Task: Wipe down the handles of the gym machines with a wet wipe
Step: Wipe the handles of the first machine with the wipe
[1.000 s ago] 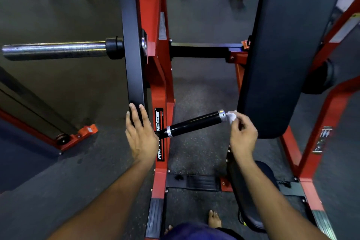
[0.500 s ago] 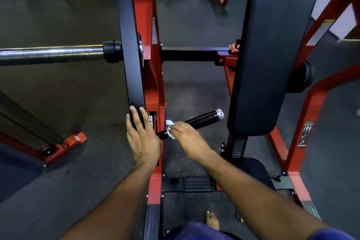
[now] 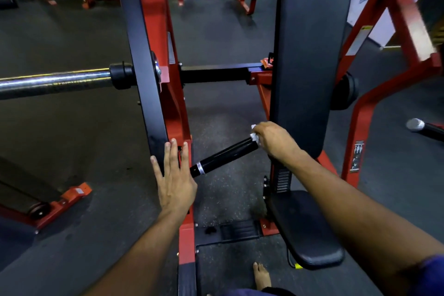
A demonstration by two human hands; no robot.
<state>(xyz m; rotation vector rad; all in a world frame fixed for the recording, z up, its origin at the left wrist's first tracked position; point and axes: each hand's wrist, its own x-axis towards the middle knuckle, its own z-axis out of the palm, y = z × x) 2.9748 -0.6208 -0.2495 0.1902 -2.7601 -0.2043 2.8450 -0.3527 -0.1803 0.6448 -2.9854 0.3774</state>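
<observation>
Beside the black back pad [image 3: 310, 55] of the red-framed gym machine [image 3: 179, 127], a black handle [image 3: 224, 155] juts out from the upright toward the pad, tilted up at its free end. At that free end, just left of the pad's lower edge, the right hand [image 3: 276, 142] curls its fingers round a crumpled white wet wipe [image 3: 254, 136] and holds it against the handle's tip; only small bits of the wipe show past the fingers. Left of the pad, the left hand [image 3: 174, 180] lies flat with straight, slightly spread fingers, touching the red upright and the lower edge of the black weight plate [image 3: 141, 67], close to the handle's base with its silver ring. A chrome sleeve [image 3: 55, 81] runs left from the plate. Below the pad sits the black seat [image 3: 310, 230], and a bare foot [image 3: 262, 276] rests on the dark floor [image 3: 72, 142] left of it. Right of the pad, a second handle [image 3: 422, 128] with a silver cap points in from the edge.
</observation>
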